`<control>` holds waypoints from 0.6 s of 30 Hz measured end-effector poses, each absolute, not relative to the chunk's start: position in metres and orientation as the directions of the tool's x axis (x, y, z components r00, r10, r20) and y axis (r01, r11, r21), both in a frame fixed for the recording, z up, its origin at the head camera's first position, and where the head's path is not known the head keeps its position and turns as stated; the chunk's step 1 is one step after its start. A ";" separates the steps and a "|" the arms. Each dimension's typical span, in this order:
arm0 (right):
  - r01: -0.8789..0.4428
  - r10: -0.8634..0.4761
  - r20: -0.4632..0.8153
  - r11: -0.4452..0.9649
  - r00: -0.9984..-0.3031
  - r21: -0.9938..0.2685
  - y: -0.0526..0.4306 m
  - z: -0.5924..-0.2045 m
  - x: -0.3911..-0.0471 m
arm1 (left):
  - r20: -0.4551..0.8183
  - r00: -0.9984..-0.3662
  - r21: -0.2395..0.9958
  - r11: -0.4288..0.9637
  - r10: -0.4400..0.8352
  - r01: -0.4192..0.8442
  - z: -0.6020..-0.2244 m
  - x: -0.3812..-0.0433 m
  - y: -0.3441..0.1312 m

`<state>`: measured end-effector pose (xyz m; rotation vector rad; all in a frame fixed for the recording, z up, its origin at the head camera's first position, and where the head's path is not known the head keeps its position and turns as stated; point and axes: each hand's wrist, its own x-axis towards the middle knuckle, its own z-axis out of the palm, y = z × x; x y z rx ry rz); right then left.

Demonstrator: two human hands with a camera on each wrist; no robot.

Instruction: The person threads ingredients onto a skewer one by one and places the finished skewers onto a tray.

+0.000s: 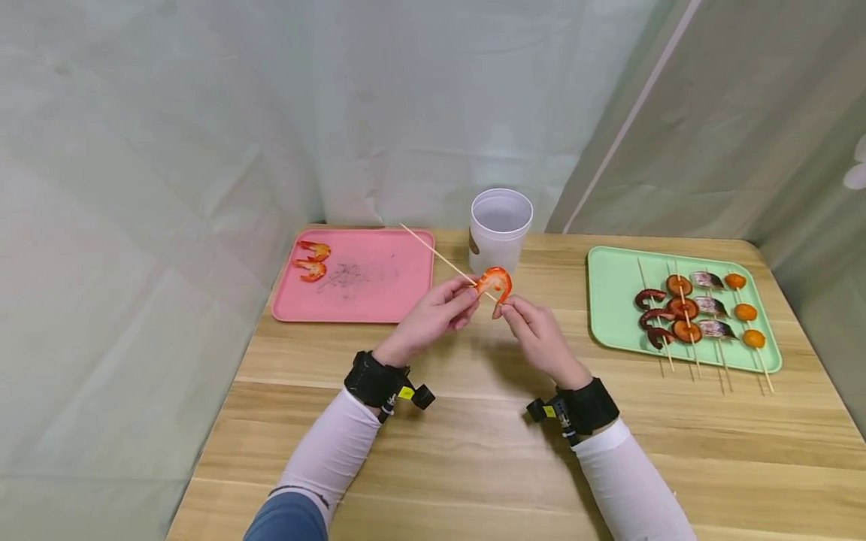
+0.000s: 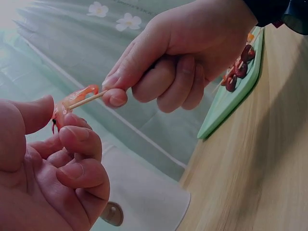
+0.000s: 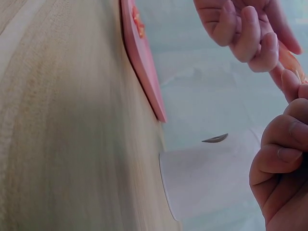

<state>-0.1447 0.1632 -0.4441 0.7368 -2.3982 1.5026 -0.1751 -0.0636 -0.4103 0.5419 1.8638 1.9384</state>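
In the head view, my left hand point(image 1: 443, 309) pinches an orange-red curled shrimp point(image 1: 497, 279) between thumb and fingers. A thin wooden skewer point(image 1: 436, 252) runs through or along the shrimp, its long end pointing up and left past that hand. My right hand point(image 1: 537, 334) pinches the skewer's other end close to the shrimp's curled side; the left wrist view shows its thumb and forefinger on the stick point(image 2: 86, 100). Whether the skewer fully pierces the shrimp cannot be told. Two more shrimp point(image 1: 310, 269) lie on a pink tray point(image 1: 399, 282) to the left.
Behind the hands stands a white cup point(image 1: 499, 229). At the right, a green tray point(image 1: 612, 289) carries several loaded skewers: octopus tentacles point(image 1: 655, 317), mushroom slices point(image 1: 683, 308), dark-skinned pieces point(image 1: 712, 306) and orange balls point(image 1: 746, 312). Curtains hang behind the wooden table point(image 1: 467, 466).
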 end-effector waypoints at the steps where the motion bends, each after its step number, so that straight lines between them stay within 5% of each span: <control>1: -0.516 -0.294 0.431 0.352 -0.853 -0.781 0.164 -0.444 -0.145 | 0.006 -0.847 1.000 -0.026 0.532 -0.009 -0.410 -0.176 -0.065; 13: -0.516 -0.266 0.446 0.333 -0.855 -0.790 0.168 -0.443 -0.145 | -0.024 -0.919 0.998 0.057 0.394 -0.002 -0.415 -0.195 -0.128; 18: -0.511 -0.254 0.447 0.342 -0.858 -0.788 0.170 -0.442 -0.146 | -0.012 -0.968 0.971 0.234 0.251 0.049 -0.418 -0.214 -0.184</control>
